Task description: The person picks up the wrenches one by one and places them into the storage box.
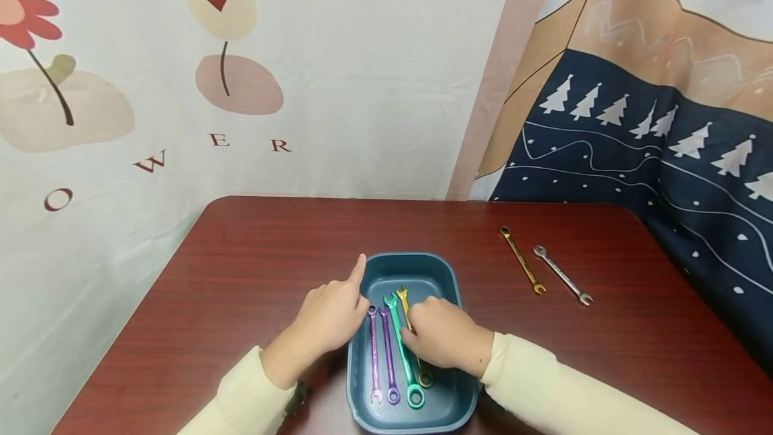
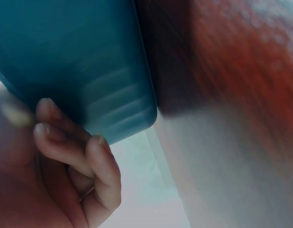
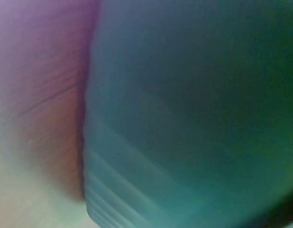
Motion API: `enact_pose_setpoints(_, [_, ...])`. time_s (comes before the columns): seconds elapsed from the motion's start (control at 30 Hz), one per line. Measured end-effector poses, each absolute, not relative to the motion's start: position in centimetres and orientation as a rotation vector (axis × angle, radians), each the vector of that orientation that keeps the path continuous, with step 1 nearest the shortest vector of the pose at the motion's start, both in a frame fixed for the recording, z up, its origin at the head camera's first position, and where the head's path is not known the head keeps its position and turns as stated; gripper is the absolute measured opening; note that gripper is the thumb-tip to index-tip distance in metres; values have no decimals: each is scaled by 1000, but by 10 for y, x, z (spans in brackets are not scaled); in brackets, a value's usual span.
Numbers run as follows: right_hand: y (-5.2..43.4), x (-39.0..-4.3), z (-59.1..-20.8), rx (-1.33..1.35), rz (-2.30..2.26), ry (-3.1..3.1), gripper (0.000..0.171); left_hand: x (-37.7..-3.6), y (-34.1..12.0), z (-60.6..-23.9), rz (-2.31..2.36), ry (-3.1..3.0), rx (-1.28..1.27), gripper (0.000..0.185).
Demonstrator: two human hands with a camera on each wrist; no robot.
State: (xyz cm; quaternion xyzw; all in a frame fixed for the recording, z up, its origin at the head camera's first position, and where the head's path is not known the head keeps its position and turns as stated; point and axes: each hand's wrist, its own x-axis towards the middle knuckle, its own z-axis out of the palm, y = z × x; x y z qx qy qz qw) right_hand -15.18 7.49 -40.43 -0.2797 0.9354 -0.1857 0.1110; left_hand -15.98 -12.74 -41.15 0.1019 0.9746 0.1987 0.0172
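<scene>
A blue-grey tray (image 1: 442, 415) stands on the table, and its ribbed wall (image 2: 113, 95) fills much of the left wrist view. Inside lie two purple combination wrenches, the left one (image 1: 374, 354) and the right one (image 1: 388, 354), beside a green combination wrench (image 1: 401, 348). A gold combination wrench (image 1: 402, 295) runs alongside the green one, its middle hidden under my right hand (image 1: 443, 333), whose curled fingers grip it. At the tray's left rim is my left hand (image 1: 334, 311), index finger extended, the others loosely bent beside the wall.
Right of the tray, another gold wrench (image 1: 522, 260) and a silver wrench (image 1: 563, 276) lie on the reddish-brown table (image 1: 272, 247). Behind the table hangs a printed cloth (image 1: 362, 86). The right wrist view is blurred and shows mostly the tray wall (image 3: 161, 118).
</scene>
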Motion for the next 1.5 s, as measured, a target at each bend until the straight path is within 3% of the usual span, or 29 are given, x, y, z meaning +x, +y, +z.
enact_pose_setpoints(0.33, [81, -152, -403, -895, -786, 2759, 35, -159, -128, -413, 617, 3032, 315, 72])
enact_pose_setpoints(0.53, [86, -152, -401, -928, -834, 2842, 25, -160, -127, -413, 620, 3030, 315, 72])
enact_pose_setpoints(1.5, [128, -170, -390, -777, -897, 3188, 11, -158, -126, -413, 616, 3042, 316, 72])
